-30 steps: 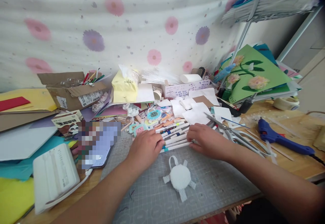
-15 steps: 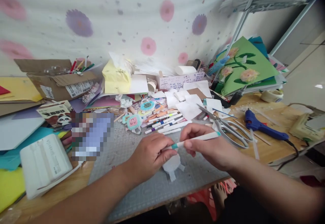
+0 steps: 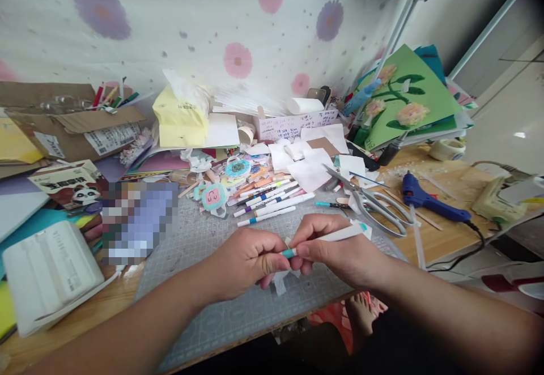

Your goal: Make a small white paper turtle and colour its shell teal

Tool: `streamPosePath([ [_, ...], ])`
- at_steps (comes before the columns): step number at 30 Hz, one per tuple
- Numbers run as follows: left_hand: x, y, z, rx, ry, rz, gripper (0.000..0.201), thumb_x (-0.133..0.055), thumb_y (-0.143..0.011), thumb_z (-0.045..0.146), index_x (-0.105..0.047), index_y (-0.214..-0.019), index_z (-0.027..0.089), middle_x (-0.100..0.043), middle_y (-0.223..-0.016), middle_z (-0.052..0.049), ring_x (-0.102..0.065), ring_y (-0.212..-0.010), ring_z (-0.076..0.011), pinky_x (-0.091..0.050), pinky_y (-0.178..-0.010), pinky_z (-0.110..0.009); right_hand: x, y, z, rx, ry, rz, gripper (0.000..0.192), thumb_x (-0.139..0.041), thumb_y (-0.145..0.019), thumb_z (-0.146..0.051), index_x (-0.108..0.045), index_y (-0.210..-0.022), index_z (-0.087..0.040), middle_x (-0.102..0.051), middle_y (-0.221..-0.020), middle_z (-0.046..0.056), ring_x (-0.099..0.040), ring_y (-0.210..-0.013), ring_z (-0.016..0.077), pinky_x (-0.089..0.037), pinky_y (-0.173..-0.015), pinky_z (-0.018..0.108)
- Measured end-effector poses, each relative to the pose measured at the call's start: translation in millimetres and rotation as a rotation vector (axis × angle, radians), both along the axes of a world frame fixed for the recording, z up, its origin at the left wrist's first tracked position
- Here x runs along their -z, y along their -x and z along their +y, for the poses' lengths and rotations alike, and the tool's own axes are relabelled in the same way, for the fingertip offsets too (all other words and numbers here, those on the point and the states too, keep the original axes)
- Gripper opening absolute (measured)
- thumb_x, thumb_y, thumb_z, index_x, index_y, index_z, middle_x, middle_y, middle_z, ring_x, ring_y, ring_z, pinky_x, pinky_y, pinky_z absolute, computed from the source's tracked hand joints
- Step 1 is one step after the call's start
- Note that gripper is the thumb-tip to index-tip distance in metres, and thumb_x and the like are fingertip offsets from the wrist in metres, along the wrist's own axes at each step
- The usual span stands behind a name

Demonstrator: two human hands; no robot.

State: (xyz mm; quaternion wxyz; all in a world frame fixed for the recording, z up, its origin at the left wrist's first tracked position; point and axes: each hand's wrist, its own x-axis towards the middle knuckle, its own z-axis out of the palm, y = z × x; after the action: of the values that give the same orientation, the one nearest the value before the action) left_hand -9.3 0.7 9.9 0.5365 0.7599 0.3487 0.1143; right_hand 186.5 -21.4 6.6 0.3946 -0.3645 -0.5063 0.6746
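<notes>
Both my hands meet over the grey cutting mat (image 3: 238, 312). My right hand (image 3: 340, 250) holds the barrel of a white marker pen (image 3: 335, 235) with teal ends. My left hand (image 3: 249, 261) is closed over the pen's near end, at its teal cap. Beneath the hands lies a white round paper piece with tabs (image 3: 280, 281), mostly hidden. A row of several other marker pens (image 3: 272, 202) lies on the mat just beyond my hands.
Scissors (image 3: 369, 205) and a blue glue gun (image 3: 429, 202) lie to the right on the wooden table. A white device (image 3: 51, 270) sits at left, a cardboard box (image 3: 72, 126) and yellow tissue pack (image 3: 181, 120) behind. Green flower card (image 3: 408, 103) leans at back right.
My hands picked one marker from the row and lifted it toward me. My left hand has closed over its cap end. The view has tilted down and right.
</notes>
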Motion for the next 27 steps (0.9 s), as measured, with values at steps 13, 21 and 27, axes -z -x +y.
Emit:
streamPosePath([
  [13, 4.2, -4, -7, 0.008, 0.125, -0.041, 0.020, -0.051, -0.083, 0.033, -0.053, -0.073, 0.017, -0.061, -0.065, 0.001, -0.055, -0.058, -0.0114, -0.038, -0.054, -0.020, -3.4, 4, -11, 0.002, -0.170, -0.291, 0.011, -0.065, -0.070, -0.025, -0.058, -0.067, -0.017, -0.059, -0.062, -0.001, -0.050, -0.058, 0.0109, -0.039, -0.053, 0.022],
  [21, -4.7, -5, -14, 0.094, -0.148, -0.008, 0.033, -0.044, -0.088, 0.043, -0.057, -0.073, 0.016, -0.043, -0.061, 0.005, -0.041, -0.059, -0.0094, -0.031, -0.053, -0.019, -1.8, 8, -20, -0.036, -0.147, -0.268, 0.019, -0.065, -0.070, -0.032, -0.052, -0.069, -0.018, -0.049, -0.060, -0.005, -0.042, -0.056, 0.0093, -0.033, -0.049, 0.020],
  [27, -9.6, -6, -17, 0.167, -0.097, -0.100, 0.040, -0.035, -0.093, 0.041, -0.065, -0.085, 0.017, -0.068, -0.084, -0.001, -0.060, -0.078, -0.0137, -0.041, -0.074, -0.021, -1.2, 9, -23, -0.090, 0.075, -0.181, 0.026, -0.066, -0.071, -0.039, -0.050, -0.074, -0.019, -0.058, -0.057, -0.003, -0.049, -0.049, 0.0085, -0.037, -0.047, 0.018],
])
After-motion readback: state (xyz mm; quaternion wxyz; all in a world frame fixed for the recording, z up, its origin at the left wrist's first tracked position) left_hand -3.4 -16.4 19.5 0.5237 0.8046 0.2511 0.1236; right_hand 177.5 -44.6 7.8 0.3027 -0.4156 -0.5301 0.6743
